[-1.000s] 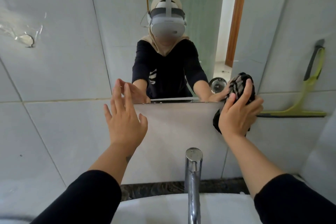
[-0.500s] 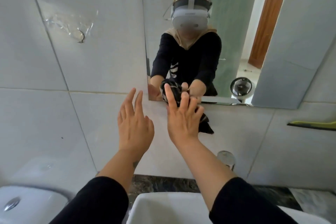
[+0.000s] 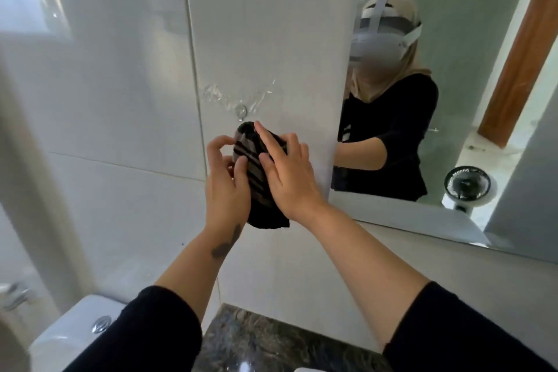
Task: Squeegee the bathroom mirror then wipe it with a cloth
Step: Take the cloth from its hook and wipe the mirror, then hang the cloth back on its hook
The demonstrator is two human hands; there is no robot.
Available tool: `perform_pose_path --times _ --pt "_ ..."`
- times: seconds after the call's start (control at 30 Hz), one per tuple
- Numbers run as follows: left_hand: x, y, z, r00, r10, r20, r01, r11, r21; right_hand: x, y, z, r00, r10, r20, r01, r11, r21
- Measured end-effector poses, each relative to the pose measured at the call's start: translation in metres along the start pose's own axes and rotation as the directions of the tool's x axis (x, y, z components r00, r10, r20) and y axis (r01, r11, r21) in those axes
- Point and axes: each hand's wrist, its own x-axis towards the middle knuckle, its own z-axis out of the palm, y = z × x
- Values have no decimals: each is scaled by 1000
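Observation:
A black cloth with grey stripes (image 3: 256, 166) hangs between my two hands in front of the white tiled wall, left of the mirror (image 3: 471, 100). My right hand (image 3: 290, 178) lies over the cloth's right side with fingers spread. My left hand (image 3: 226, 187) pinches its left edge between thumb and fingers. The cloth's top sits just below a clear wall hook (image 3: 241, 111). The mirror fills the right of the view and shows a person in black with a headset. The squeegee is out of view.
A white toilet cistern with a chrome button (image 3: 99, 323) stands at the lower left. A dark stone counter (image 3: 271, 344) runs along the bottom. A small fan (image 3: 466, 186) shows in the mirror's reflection. A frosted window is at the upper left.
My right hand has carried the cloth left, off the mirror's lower edge, to the tiled wall under the hook. My left hand has closed in and taken its left edge. My view has swung left.

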Motion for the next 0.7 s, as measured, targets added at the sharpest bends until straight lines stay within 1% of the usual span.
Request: perform_pose_path --times 0.07,0.1,0.2,0.27,0.33,0.37,0.4,0.47,0.6,0.67,0.7 --pt "22 5 -6 997 66 -36 -62 994 94 22 -6 -3 991 -98 -86 84 984 -157" --pt "33 6 -9 995 90 -43 -84 988 130 32 -8 -3 983 -130 -127 100 970 -222" --pt "63 4 -16 993 115 -24 -105 958 267 56 -10 5 973 -138 -184 66 934 -352" --pt "75 -4 -18 992 124 17 -121 912 391 59 -5 14 959 -187 -214 51 855 -517" --pt "79 -13 -18 990 136 30 -134 885 446 53 2 21 948 -233 -215 53 787 -614" --pt "78 -19 -18 990 137 29 -135 881 454 47 4 24 947 -241 -212 62 785 -617" --pt "74 -23 -18 983 183 26 -173 862 476 40 6 25 952 -234 -195 73 796 -601" --pt "67 -34 -18 968 250 35 -228 811 539 28 5 26 973 -160 -165 50 848 -528" --pt "37 -53 -14 983 175 58 -172 756 632 -10 -4 28 993 54 -102 -92 904 -417" --pt "11 -63 -16 992 120 21 -104 745 659 -51 -4 19 989 131 -74 -149 921 -361" --pt "-11 -68 -19 997 77 6 -61 738 672 -81 -6 12 984 174 -32 -174 923 -344"
